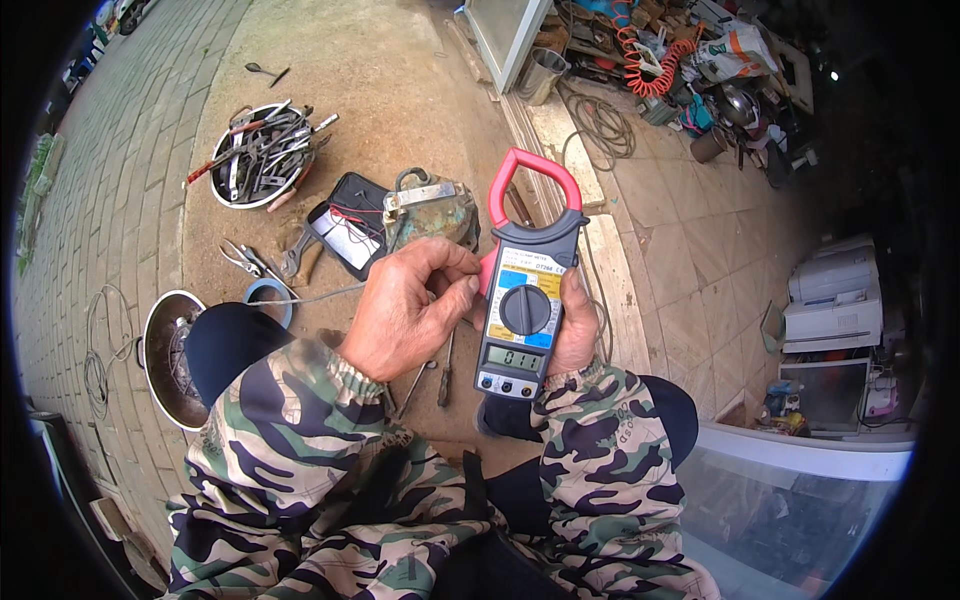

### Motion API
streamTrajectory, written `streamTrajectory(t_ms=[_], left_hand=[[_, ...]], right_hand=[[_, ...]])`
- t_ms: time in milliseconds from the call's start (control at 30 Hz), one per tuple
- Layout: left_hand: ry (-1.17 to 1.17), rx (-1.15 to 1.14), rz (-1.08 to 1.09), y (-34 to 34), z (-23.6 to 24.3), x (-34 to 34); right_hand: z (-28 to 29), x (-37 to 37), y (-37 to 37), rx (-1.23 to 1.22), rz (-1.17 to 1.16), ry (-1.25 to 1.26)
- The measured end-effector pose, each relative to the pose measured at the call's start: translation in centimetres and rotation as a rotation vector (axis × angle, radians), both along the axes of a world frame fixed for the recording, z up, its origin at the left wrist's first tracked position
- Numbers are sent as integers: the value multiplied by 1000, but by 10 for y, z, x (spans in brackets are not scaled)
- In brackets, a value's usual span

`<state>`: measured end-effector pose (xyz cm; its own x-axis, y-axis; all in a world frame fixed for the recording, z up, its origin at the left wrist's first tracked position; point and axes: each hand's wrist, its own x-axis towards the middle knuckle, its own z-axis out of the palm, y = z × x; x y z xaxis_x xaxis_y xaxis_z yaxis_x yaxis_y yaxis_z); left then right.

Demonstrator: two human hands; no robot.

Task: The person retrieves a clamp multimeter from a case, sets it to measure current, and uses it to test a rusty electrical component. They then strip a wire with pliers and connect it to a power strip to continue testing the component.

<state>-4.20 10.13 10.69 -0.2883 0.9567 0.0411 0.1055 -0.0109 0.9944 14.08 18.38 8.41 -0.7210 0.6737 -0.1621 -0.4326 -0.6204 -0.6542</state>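
Observation:
A clamp meter [524, 325] with a red jaw, a dark rotary dial and a lit display stands upright in front of me. My right hand [574, 330] wraps round its right side from behind. At its left edge, my left hand [405, 308] has thumb and fingers closed at the red trigger lever [487, 272]. The jaw's loop looks closed, and no wire shows inside it. Just beyond my left hand sits a worn, greenish metal block [437, 213] with a bent dark cable on top. Beside it lies an unfolded black case [362, 190] with white paper and red leads.
A white-rimmed basin [247, 205] heaped with hand tools stands at the far left. Pliers [240, 258], an adjustable wrench [295, 252] and a blue-rimmed bowl [270, 291] lie nearer. A metal bowl [152, 345] is by my left knee. Coiled cable [605, 125] and clutter fill the far right.

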Motion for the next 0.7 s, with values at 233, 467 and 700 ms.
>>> streamTrajectory(t_ms=[233, 467, 700], left_hand=[[23, -41, -57, -2, 12, -1], [476, 239, -273, -3, 21, 1], [516, 221, -275, -4, 21, 0]], right_hand=[[-1, -2, 0, 2, 29, 72], [0, 2, -2, -51, -6, 60], [-9, 2, -2, -74, 24, 98]])
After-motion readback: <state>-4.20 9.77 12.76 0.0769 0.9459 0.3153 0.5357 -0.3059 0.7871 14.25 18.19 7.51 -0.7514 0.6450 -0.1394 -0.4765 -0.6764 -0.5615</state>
